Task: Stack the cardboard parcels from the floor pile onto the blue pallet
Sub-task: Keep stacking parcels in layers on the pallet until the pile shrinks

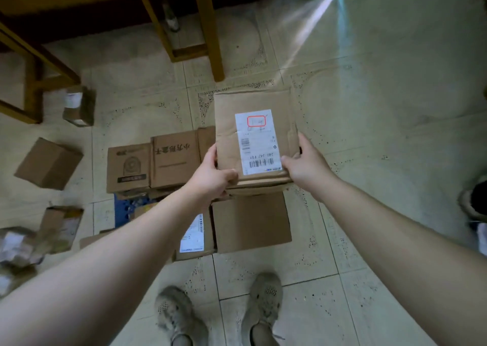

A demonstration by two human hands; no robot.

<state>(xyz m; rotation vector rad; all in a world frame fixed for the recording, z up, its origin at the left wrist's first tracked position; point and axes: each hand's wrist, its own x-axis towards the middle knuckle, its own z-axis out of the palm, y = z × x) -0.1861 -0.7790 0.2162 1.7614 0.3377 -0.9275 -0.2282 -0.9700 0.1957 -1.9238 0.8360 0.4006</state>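
Now, reading left to right. At the near-left edge of the tiled floor lies crumpled packaging, too blurred to read. Just beside it stands an open carton with its flaps up. Further back a closed brown carton lies tilted. Beyond that, a small labelled carton sits near the leg of a wooden frame. All of these are loose on the tiles.

Centre-left is the blue pallet. Only a patch of its grid shows at the near-left corner; the rest is covered. On its far-left part sits a carton printed with a round device, touching a carton with large printed characters on its right. On the near side a white-labelled carton, partly hidden by the left forearm, lies against a plain carton at the near-right corner.

In the centre, the held parcel is flat cardboard with a white shipping label facing up. It is above the pallet's far-right part. The left hand grasps its near-left corner, thumb on top and fingers hidden beneath. The right hand grasps the near-right corner, thumb at the label's corner and fingers round the right side. Whether the underside rests on anything cannot be told.

At the near edge, the left shoe and right shoe stand on the tiles. At the far right is a dark blurred shape — not identifiable.
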